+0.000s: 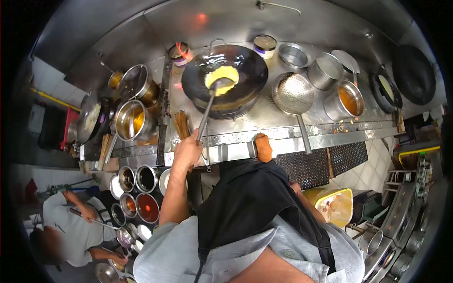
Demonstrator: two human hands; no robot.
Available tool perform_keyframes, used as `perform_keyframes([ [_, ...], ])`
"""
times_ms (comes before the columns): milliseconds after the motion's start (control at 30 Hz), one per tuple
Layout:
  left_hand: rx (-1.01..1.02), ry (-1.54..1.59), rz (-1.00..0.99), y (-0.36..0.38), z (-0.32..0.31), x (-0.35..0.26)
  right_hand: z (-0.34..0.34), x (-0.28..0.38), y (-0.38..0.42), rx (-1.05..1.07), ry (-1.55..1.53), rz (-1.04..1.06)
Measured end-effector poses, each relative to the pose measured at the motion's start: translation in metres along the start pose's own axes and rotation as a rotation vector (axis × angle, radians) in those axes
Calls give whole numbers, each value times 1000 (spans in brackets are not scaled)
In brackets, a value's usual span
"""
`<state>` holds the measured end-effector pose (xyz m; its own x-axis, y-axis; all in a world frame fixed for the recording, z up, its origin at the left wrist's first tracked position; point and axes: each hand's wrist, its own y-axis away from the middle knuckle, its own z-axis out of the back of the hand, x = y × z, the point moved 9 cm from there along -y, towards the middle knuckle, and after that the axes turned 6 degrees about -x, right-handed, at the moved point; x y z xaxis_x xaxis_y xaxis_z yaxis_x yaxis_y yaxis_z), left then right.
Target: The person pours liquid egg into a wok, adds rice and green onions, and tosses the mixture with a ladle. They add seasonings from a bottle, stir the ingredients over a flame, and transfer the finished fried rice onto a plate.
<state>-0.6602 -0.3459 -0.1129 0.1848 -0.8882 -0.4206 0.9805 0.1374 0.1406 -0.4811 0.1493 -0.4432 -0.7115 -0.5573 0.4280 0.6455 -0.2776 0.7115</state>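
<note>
My left hand is wrapped round the handle of a long ladle. The ladle's bowl rests on a patch of yellow egg in the large dark wok, which sits on a burner. Close beside my left hand stands a bamboo wok brush. Down by my apron hangs my right hand, mostly hidden, so its fingers cannot be made out. A perforated strainer lies on the steel counter to the right of the wok.
Pots and a pan of orange liquid stand at the right. On the left are an oil pot and sauce containers. A co-worker holds a ladle at lower left. A yellow bin stands near my right side.
</note>
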Motion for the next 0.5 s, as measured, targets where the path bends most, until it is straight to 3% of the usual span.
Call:
perform_keyframes([
  [67,8,-8,10,-13,0,0,-32,-44,-46,-27,238,290],
  [133,44,139,39,-43,-16,1,-29,-46,-51,20,313,309],
  [233,-136,-14,42,-75,-42,3,-40,-46,-52,147,502,339],
  [300,-102,-7,46,-60,-32,-7,-39,-41,-47,220,616,347],
  [333,-66,2,60,-48,-32,-8,-33,-36,-41,214,610,339],
  [400,-72,37,7,-19,-18,-1,3,-7,-13,28,223,110],
  [433,-85,48,24,-3,-6,0,2,-8,-15,26,215,106],
  [500,-41,94,31,11,-3,3,-26,-7,-25,170,638,516],
])
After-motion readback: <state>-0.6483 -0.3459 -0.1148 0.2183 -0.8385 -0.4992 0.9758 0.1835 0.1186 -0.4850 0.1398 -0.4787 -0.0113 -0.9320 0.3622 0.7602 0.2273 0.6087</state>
